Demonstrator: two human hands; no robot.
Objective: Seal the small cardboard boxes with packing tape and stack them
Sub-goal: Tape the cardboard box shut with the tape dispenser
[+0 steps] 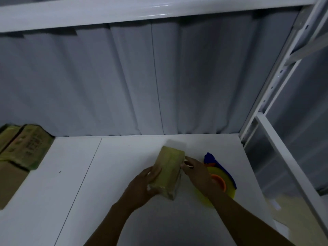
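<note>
Close in, the left hand [142, 185] grips the near end of the box [168, 167], thumb curled over its top. At three o'clock of it the right hand [197, 173] pinches the box's right edge (tape dispenser [224, 187] lying just beyond, on the table [106, 174]). Other boxes [26, 148] sit far off at nine o'clock, against the curtain [124, 86].
</note>
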